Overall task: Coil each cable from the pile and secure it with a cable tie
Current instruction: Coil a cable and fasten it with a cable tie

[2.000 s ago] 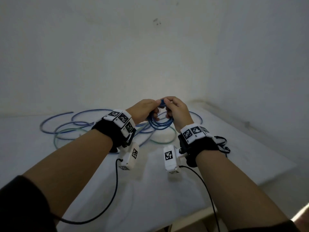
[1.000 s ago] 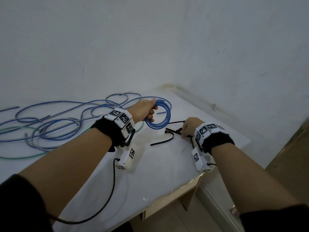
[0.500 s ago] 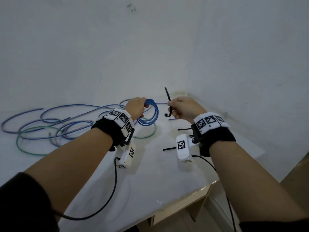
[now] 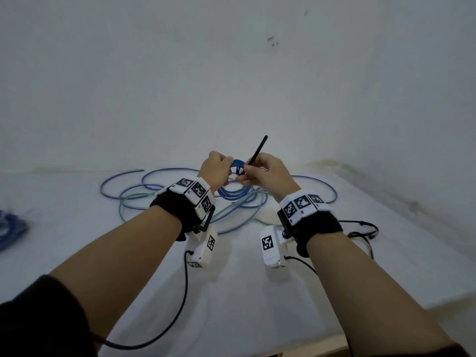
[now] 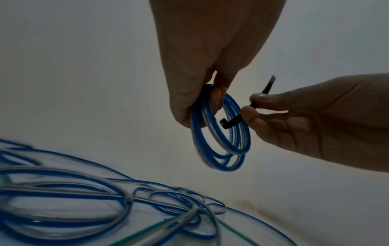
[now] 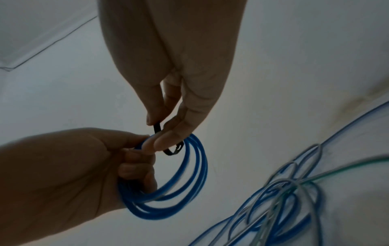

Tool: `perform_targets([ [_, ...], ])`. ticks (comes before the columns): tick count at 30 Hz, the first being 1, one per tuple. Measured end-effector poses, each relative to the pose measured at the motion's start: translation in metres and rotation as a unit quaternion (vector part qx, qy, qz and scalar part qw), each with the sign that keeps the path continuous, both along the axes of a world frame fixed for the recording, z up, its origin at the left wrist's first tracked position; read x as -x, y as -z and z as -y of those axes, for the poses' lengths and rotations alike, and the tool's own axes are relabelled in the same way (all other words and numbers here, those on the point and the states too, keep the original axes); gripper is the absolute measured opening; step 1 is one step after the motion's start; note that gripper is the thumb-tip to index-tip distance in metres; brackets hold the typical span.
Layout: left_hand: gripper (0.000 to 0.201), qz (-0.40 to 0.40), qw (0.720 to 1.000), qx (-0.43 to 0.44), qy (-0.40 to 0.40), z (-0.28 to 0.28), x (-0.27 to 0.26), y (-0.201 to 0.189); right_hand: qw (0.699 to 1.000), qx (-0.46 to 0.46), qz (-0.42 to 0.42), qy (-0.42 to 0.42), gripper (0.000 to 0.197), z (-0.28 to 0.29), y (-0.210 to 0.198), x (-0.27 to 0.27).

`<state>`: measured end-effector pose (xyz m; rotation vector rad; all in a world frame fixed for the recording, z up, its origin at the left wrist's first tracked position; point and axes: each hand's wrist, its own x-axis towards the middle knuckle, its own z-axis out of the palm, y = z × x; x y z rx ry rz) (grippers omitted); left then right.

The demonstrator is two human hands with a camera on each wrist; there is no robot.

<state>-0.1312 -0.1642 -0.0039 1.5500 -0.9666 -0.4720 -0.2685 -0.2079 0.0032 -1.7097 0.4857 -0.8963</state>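
My left hand [image 4: 215,168] grips a small coil of blue cable [image 5: 221,143] by its upper side, held up above the table; the coil [image 6: 179,188] hangs as a ring of several turns. My right hand [image 4: 265,173] pinches a black cable tie [image 4: 256,153] between thumb and fingers. The tie's tail sticks up past the knuckles, and its head end [image 5: 228,124] pokes into the coil's opening beside my left fingers. In the right wrist view the tie [image 6: 174,148] curves just inside the coil's top.
A loose pile of blue cables with a green one [image 4: 164,194] lies on the white table [image 4: 231,292] behind and under my hands. A coiled blue bundle [image 4: 10,228] sits at the far left. More black ties [image 4: 360,228] lie at the right. Walls close off the back and right.
My right hand picked a black tie from the table at the right and brought it up to the coil. The hands have come together, with the tie's head now at the coil.
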Motion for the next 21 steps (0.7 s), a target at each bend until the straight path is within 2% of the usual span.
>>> perform_targets([
  [2,0.023,-0.018,1.0,-0.013,0.003,-0.011,-0.015,0.0,1.0,0.015,0.017,-0.013,0.014,-0.006,-0.002,-0.017],
  [7,0.032,-0.125,0.988,-0.074,0.043,-0.043,-0.044,-0.011,0.996,0.05,0.033,-0.067,0.017,-0.024,-0.002,-0.051],
  [9,0.034,-0.136,0.986,-0.084,0.055,-0.054,-0.053,-0.015,0.995,0.053,0.026,-0.078,0.015,-0.031,-0.001,-0.063],
  [12,0.035,-0.064,0.994,-0.078,0.042,-0.067,-0.063,-0.019,0.996,0.024,0.029,-0.081,0.018,-0.041,-0.004,-0.078],
  [15,0.03,0.026,0.998,-0.043,-0.025,-0.074,-0.071,-0.016,0.997,0.027,0.055,-0.057,0.019,-0.048,-0.008,-0.091],
  [18,0.025,0.062,0.996,-0.002,-0.065,-0.08,-0.081,-0.008,0.993,-0.012,0.103,-0.065,0.01,-0.058,-0.01,-0.104],
  [21,0.02,0.08,0.994,0.032,-0.071,-0.087,-0.087,-0.003,0.988,-0.052,0.124,-0.08,0.017,-0.066,-0.008,-0.115],
])
